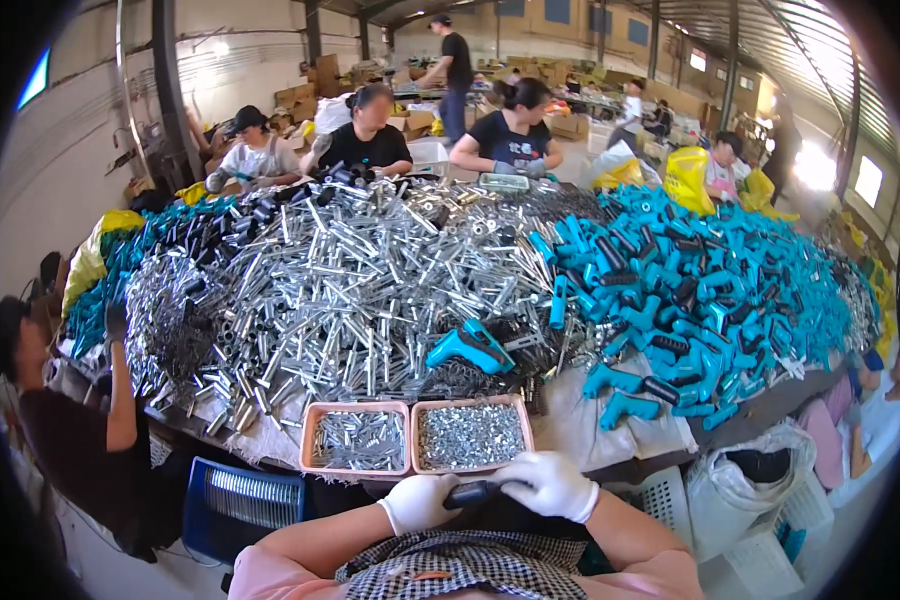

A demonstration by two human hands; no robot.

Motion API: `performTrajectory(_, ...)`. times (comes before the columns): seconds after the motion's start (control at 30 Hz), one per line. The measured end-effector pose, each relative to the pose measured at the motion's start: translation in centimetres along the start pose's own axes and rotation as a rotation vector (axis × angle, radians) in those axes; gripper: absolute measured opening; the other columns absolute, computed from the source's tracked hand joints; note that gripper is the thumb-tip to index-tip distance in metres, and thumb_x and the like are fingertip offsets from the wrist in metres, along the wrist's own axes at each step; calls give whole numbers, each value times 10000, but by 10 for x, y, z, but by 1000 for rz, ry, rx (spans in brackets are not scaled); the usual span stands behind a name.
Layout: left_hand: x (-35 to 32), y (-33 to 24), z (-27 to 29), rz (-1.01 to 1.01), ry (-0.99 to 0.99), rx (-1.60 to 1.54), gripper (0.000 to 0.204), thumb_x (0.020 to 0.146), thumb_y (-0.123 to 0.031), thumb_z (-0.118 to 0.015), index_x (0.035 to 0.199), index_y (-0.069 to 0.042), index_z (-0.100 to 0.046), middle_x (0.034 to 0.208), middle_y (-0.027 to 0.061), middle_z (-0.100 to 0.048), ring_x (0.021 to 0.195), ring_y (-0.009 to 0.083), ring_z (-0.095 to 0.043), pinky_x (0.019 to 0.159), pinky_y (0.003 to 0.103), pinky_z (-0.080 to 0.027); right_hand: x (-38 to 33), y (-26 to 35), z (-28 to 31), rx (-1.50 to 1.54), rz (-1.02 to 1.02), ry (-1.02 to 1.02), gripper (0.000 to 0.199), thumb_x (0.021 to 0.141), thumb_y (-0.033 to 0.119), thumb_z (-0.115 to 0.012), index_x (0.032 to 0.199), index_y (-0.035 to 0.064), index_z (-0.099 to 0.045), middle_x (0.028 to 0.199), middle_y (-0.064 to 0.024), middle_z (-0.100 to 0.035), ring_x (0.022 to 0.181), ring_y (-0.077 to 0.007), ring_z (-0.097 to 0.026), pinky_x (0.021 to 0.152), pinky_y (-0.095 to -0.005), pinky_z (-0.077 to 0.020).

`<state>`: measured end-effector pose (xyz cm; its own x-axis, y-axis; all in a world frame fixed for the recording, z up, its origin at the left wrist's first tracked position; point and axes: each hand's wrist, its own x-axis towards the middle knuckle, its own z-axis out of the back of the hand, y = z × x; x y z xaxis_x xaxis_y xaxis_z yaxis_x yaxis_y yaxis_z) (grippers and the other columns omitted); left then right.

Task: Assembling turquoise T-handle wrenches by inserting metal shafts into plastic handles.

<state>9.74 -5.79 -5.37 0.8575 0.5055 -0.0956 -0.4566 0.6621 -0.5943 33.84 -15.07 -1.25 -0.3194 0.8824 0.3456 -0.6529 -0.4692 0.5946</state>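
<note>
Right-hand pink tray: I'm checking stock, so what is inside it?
The tray holds many small silvery metal pieces. The top ones cover the tray's bottom, and the gloved right hand hides its near right corner.

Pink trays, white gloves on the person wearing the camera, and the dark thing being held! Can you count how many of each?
Pink trays: 2
White gloves: 2
Dark thing: 1
Total: 5

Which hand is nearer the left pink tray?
Left. The left hand is just nearside of the left pink tray; the right hand is farther right, by the right tray.
</note>
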Motion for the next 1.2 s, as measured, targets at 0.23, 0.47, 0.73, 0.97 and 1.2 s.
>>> performTrajectory(0.23, 4, -4, -21, 18, 49, -223, 331, 752, -278, -764, 970, -48, -672, 810, 190, -690, 758, 356, -685, 711, 411, -540, -27, -2, -25, 11, -92, 68, 623, 857, 223, -684, 1363, -9, -405, 1053, -250, -628, 955, -414, -634, 817, -480, -502)
performTrajectory(0.47, 32, -19, -30, 44, 106, -77, 320, 737, -291, -768, 924, -44, -686, 777, 190, -688, 726, 348, -688, 694, 421, -543, -49, -26, -14, 79, -167, 169, 974, 793, 294, -753, 1543, 55, -179, 1162, -234, -618, 913, -386, -667, 810, -444, -537)
performTrajectory(0.73, 26, -21, -23, 54, 9, -207, 364, 747, -275, -772, 985, -16, -676, 802, 189, -679, 735, 319, -681, 707, 391, -536, -69, -149, 98, -879, -541, -143, 679, 708, 162, -692, 1336, 18, -480, 1083, -180, -638, 1041, -358, -591, 957, -452, -446)
performTrajectory(0.97, -4, 7, -20, 48, -134, -199, 321, 794, -272, -752, 994, -35, -670, 808, 169, -688, 732, 316, -686, 703, 387, -546, -60, -145, 92, -518, -744, -378, 544, 599, 144, -792, 1114, 71, -630, 1036, -189, -635, 996, -379, -616, 864, -460, -507)
performTrajectory(1.2, -21, 18, 5, 51, -67, -24, 383, 798, -305, -702, 1067, -48, -611, 789, 198, -677, 732, 381, -678, 692, 471, -538, -36, -47, 69, 704, -385, -308, 474, 866, 70, -667, 1297, -61, -521, 1039, -130, -679, 921, -200, -676, 845, -340, -545)
